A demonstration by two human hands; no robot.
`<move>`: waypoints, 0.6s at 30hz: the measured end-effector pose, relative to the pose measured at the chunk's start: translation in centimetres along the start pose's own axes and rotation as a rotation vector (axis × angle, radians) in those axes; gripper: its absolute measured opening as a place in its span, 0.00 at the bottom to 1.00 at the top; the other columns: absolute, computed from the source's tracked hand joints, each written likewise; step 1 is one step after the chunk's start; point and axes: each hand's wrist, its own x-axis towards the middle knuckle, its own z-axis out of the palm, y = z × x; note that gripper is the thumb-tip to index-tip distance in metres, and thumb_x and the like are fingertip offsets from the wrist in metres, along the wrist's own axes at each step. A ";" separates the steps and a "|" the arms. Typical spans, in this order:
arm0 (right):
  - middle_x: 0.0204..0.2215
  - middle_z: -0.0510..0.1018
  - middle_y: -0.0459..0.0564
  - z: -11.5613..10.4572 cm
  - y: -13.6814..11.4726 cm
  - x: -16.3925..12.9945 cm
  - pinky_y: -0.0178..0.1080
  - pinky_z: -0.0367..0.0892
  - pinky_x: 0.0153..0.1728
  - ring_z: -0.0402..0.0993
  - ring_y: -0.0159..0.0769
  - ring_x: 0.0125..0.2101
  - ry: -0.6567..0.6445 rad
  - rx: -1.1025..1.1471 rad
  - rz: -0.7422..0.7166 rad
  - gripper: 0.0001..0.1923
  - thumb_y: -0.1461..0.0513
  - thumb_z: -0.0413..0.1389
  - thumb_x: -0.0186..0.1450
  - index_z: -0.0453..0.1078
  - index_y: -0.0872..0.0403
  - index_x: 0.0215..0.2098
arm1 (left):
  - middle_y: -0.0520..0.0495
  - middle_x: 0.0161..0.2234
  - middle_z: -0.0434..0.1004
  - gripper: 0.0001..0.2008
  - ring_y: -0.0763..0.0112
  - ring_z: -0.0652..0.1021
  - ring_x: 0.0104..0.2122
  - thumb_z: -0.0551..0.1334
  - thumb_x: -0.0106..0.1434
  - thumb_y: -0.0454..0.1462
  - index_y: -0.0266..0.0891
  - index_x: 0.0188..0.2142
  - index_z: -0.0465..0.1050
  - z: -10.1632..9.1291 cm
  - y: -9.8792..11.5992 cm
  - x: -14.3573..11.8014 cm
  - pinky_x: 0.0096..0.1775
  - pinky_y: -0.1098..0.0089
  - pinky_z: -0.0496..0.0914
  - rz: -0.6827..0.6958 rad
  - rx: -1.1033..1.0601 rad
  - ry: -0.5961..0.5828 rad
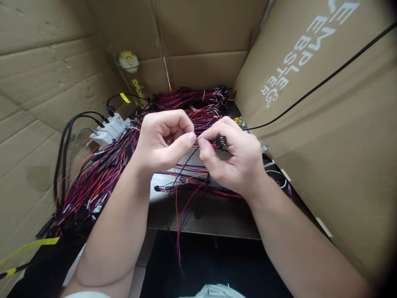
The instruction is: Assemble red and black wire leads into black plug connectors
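Note:
In the middle of the head view my hands meet, thumb and index tips nearly touching. My left hand (156, 142) is closed in a pinch at the end of a thin orange-red wire (196, 140). My right hand (240, 159) pinches the same wire from the other side. A black multi-pin connector (221, 142) rests against the curled fingers of my right hand, with short wires beside it. Below the hands, loose red, blue and orange wires (179, 231) hang over the table's front edge. The exact spot between the fingertips is mostly covered.
Large heaps of red and black wire harnesses (105, 169) lie at left and behind. Harnesses with a small black plug (157, 188) lie on the table (158, 200). A white power adapter (113, 128) stands left. Cardboard walls (335, 116) enclose the place; a black cable (310, 96) crosses at right.

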 end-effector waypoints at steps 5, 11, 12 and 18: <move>0.29 0.76 0.47 0.1 0.1 -0.1 0.41 0.70 0.35 0.71 0.38 0.32 0.009 0.000 0.024 0.07 0.67 0.56 0.70 0.69 0.52 0.34 | 0.54 0.17 0.64 0.13 0.80 0.62 0.15 0.68 0.61 0.42 0.38 0.25 0.70 0.3 -0.5 0.1 0.16 0.73 0.54 -0.037 -0.031 -0.003; 0.28 0.77 0.46 0.4 0.3 -0.2 0.41 0.69 0.34 0.70 0.37 0.29 0.024 -0.014 0.031 0.07 0.67 0.57 0.69 0.71 0.52 0.33 | 0.55 0.17 0.63 0.09 0.80 0.61 0.15 0.65 0.60 0.37 0.38 0.25 0.70 0.2 -0.6 0.0 0.16 0.75 0.54 -0.057 0.004 0.001; 0.28 0.77 0.46 0.4 0.3 -0.2 0.41 0.70 0.33 0.70 0.37 0.29 0.031 -0.014 0.030 0.07 0.67 0.57 0.69 0.71 0.52 0.33 | 0.55 0.17 0.63 0.09 0.80 0.60 0.15 0.65 0.60 0.36 0.38 0.25 0.70 0.2 -0.5 0.0 0.16 0.75 0.53 -0.056 0.008 0.001; 0.27 0.79 0.46 0.5 0.3 -0.2 0.41 0.71 0.34 0.70 0.36 0.28 0.054 -0.050 0.003 0.06 0.67 0.59 0.68 0.74 0.53 0.33 | 0.56 0.16 0.62 0.08 0.81 0.59 0.15 0.65 0.60 0.35 0.38 0.25 0.70 0.3 -0.2 0.0 0.16 0.74 0.51 -0.014 0.041 0.020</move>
